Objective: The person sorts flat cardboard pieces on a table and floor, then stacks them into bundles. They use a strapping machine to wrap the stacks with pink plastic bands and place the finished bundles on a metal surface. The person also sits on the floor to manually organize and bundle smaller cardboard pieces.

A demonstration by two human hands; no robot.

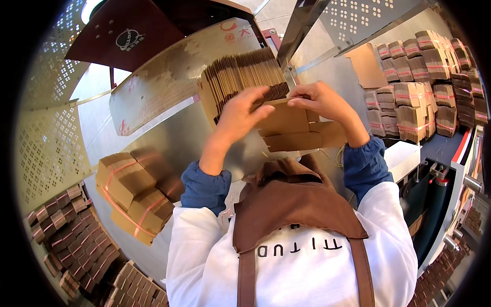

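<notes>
A flat brown cardboard piece with folded flaps (pixel 286 123) is tilted up in front of me. My right hand (pixel 322 100) is closed at its upper edge, pinching it between thumb and fingers. By its left end, my left hand (pixel 239 115) is a little blurred, with thumb and fingers apart; whether it touches the piece I cannot tell. Just beyond both hands, a tight row of folded cardboard pieces (pixel 240 74) stands on edge on the metal work surface (pixel 197 130).
Strapped cardboard bundles (pixel 135 189) lie at the left. More tied stacks (pixel 414 87) rise at the right, and others (pixel 76 235) sit low at the left. A dark red machine panel (pixel 128 36) and a worn board (pixel 158 77) are at the back. Rollers (pixel 434 210) stand near my right side.
</notes>
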